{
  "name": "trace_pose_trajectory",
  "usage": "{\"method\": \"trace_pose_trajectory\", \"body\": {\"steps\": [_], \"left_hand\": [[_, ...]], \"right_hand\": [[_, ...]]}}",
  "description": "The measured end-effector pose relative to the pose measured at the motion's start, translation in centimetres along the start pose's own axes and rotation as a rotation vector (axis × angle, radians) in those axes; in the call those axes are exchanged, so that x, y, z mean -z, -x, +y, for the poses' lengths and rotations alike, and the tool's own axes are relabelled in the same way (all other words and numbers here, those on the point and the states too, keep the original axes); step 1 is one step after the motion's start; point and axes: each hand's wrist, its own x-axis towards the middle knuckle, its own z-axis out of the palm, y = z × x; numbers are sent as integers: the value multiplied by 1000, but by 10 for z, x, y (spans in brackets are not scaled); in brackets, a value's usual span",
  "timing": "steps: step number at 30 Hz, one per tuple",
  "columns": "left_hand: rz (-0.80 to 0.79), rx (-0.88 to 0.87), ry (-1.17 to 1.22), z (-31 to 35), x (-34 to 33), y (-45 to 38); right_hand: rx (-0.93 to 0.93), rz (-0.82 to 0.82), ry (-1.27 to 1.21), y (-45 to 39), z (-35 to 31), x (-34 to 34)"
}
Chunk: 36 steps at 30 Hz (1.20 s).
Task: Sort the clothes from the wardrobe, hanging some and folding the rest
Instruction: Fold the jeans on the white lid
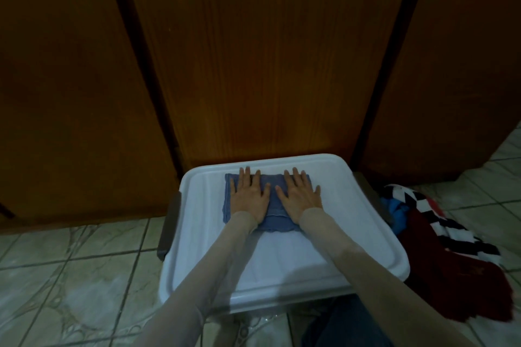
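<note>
White bin lid [332, 222] bearing a folded blue cloth [275, 214], on tiled floor [70, 270], clothes pile [451, 236] beside it

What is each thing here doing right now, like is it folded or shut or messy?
Blue cloth: folded, lying flat on the lid.
White lid: closed on its box, used as a table.
Left hand: flat, pressing the cloth.
Right hand: flat, pressing the cloth.
Wardrobe doors: shut.
Pile of clothes: unfolded, heaped on the floor.
</note>
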Motion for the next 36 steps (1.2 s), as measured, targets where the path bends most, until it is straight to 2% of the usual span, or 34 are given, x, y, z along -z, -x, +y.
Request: {"method": "trace_pose_trajectory", "body": {"steps": [6, 10, 15, 21, 29, 36], "left_hand": [[114, 178, 85, -5, 1, 30], [52, 344, 335, -6, 2, 44], [-6, 382, 367, 0, 12, 46], [-31, 406, 381, 2, 15, 53], [9, 316, 539, 25, 6, 64], [41, 93, 679, 103, 19, 66]], "right_hand": [[-167, 64, -196, 23, 2, -2], [-278, 58, -285, 32, 4, -1], [-324, 25, -436, 38, -3, 4], [-330, 39, -487, 47, -4, 2], [-351, 134, -524, 67, 19, 20], [-417, 318, -499, 98, 74, 79]]}}
